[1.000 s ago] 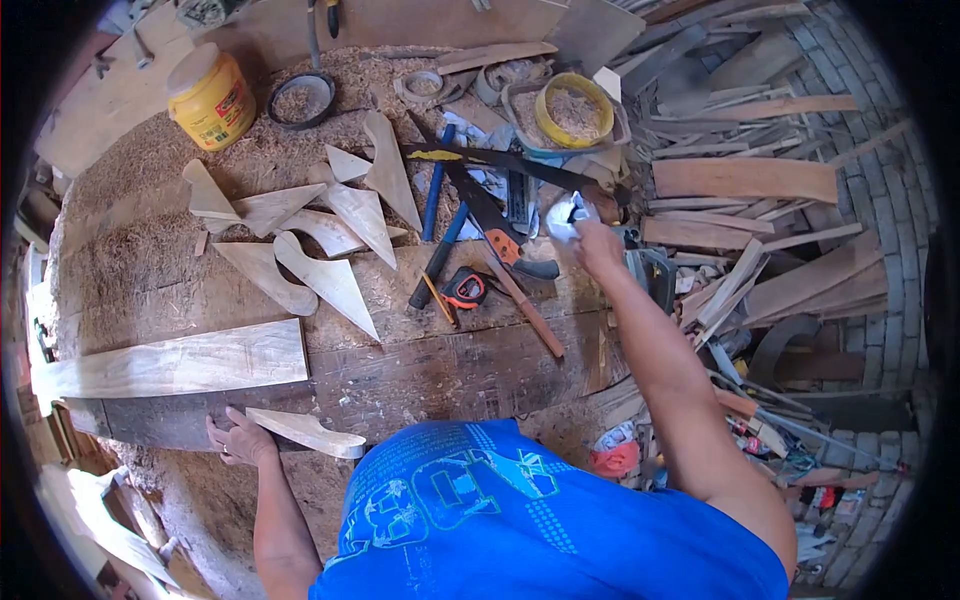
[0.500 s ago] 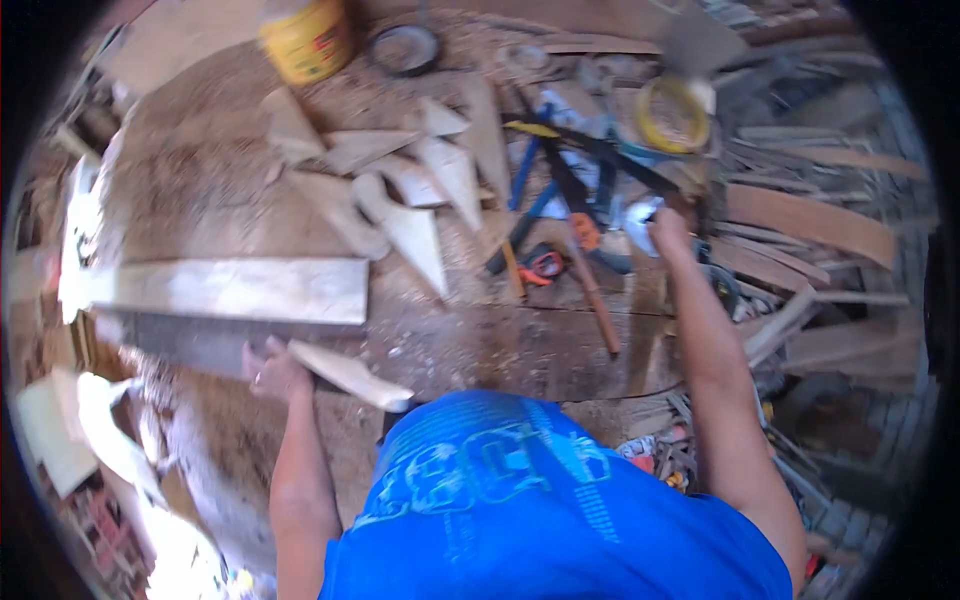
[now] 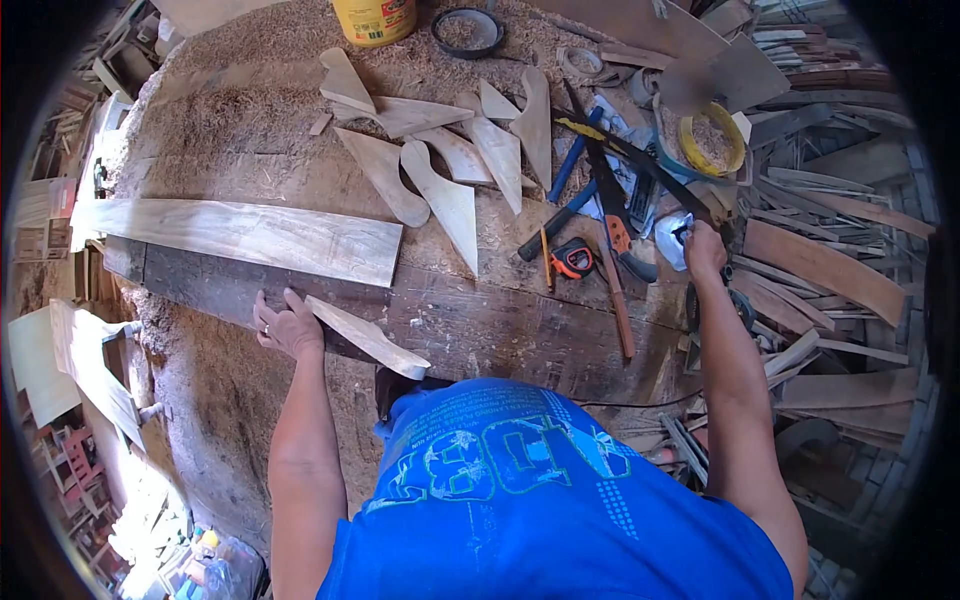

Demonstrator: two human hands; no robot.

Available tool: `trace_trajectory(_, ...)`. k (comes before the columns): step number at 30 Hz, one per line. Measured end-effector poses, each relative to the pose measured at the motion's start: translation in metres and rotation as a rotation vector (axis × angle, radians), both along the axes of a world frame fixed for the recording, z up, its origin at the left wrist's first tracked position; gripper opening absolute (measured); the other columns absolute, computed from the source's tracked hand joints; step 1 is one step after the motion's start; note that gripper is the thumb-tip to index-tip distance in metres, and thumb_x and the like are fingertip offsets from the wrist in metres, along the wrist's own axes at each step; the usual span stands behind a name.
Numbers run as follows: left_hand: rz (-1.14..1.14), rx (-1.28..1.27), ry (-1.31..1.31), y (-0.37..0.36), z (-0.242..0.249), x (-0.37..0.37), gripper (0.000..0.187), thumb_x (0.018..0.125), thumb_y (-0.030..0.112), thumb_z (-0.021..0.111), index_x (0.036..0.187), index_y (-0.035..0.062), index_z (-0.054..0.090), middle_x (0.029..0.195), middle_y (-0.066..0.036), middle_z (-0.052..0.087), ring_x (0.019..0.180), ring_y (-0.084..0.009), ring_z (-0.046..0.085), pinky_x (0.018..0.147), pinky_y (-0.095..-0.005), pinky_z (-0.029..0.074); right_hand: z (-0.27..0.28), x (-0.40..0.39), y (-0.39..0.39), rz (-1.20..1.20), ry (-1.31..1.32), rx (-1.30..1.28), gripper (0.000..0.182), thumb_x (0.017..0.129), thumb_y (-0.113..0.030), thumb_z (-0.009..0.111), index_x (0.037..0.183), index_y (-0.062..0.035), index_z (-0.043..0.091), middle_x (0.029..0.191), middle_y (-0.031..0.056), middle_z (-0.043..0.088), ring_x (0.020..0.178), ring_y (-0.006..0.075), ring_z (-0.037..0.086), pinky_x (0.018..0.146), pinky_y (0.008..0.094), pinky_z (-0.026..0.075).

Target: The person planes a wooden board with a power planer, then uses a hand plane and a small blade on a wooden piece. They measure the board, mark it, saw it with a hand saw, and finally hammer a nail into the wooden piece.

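My left hand (image 3: 290, 325) rests at the bench's front edge, fingers apart, next to the pointed end of a curved wood piece (image 3: 368, 338). A long pale board (image 3: 250, 236) lies just beyond it. At the right, my right hand (image 3: 704, 250) is closed at a white object (image 3: 672, 240) that looks like a small bag; its fingertips are partly hidden. Near it lie a handsaw with an orange handle (image 3: 618, 235), a red tape measure (image 3: 573, 259), a pencil (image 3: 546, 258) and a reddish wood strip (image 3: 614, 295).
Several cut wood shapes (image 3: 445, 200) lie mid-bench. Behind are a yellow bucket (image 3: 375, 20), a black dish (image 3: 467, 33) and a yellow-rimmed container (image 3: 735, 145) with shavings. Wood offcuts (image 3: 825, 270) are piled at the right.
The view has shifted and become sharper, so the bench items appear farther up and to the right. My left hand remains beside the curved piece, and my right hand remains at the white object.
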State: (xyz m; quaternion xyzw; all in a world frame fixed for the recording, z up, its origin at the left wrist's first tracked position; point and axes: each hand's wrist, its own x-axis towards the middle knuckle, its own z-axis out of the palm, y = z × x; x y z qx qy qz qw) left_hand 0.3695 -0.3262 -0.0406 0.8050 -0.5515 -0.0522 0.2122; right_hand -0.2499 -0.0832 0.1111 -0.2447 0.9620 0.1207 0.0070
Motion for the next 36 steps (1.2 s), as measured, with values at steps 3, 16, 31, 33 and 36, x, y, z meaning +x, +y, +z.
trace_trajectory(3, 0.01, -0.003, -0.006, -0.002, 0.001, 0.005, 0.065, 0.092, 0.047, 0.056, 0.143, 0.0093, 0.043, 0.145, -0.011, 0.046, 0.141, -0.0242, 0.035, 0.115, -0.0524, 0.018, 0.004, 0.0, 0.001, 0.018, 0.096, -0.085, 0.021, 0.095, -0.024, 0.053, 0.102, -0.0095, 0.066, 0.104, 0.0183, 0.07, 0.102, 0.0396, 0.066, 0.083, 0.0504, 0.053)
trace_trajectory(16, -0.013, -0.013, 0.057, 0.002, 0.007, 0.003, 0.064, 0.092, 0.045, 0.057, 0.143, 0.0085, 0.043, 0.145, -0.014, 0.046, 0.142, -0.0246, 0.033, 0.114, -0.0524, 0.017, -0.042, 0.241, -0.065, 0.44, -0.624, -0.762, 0.015, 0.089, -0.017, 0.065, 0.095, -0.0035, 0.069, 0.09, 0.0181, 0.069, 0.087, 0.0347, 0.067, 0.076, 0.0415, 0.051)
trace_trajectory(31, 0.226, 0.062, 0.51, 0.08, 0.014, 0.078, 0.044, 0.096, 0.035, 0.056, 0.106, -0.0056, 0.069, 0.105, -0.021, 0.07, 0.098, -0.0318, 0.064, 0.087, -0.04, 0.047, -0.041, 0.135, -0.032, 0.34, -0.126, -0.738, 0.017, 0.091, -0.021, 0.061, 0.096, -0.0065, 0.068, 0.092, 0.0183, 0.068, 0.088, 0.0397, 0.065, 0.077, 0.051, 0.05)
trace_trajectory(33, -0.018, 0.284, 0.257, 0.116, -0.025, 0.11, 0.037, 0.093, 0.028, 0.056, 0.095, -0.0052, 0.072, 0.094, -0.021, 0.071, 0.089, -0.0347, 0.066, 0.081, -0.0436, 0.048, -0.037, 0.079, -0.01, 0.256, 0.002, -0.755, 0.017, 0.09, -0.021, 0.061, 0.096, -0.0069, 0.068, 0.091, 0.0182, 0.068, 0.088, 0.0401, 0.065, 0.078, 0.0516, 0.05)
trace_trajectory(36, -0.525, 0.733, 0.097, 0.163, -0.066, 0.118, 0.033, 0.09, 0.025, 0.058, 0.091, -0.0037, 0.073, 0.09, -0.02, 0.072, 0.084, -0.0331, 0.069, 0.074, -0.0454, 0.05, -0.026, 0.025, 0.008, -0.014, 0.072, -0.544, 0.022, 0.09, -0.025, 0.061, 0.103, -0.0113, 0.071, 0.104, 0.0185, 0.07, 0.099, 0.039, 0.066, 0.083, 0.05, 0.052)
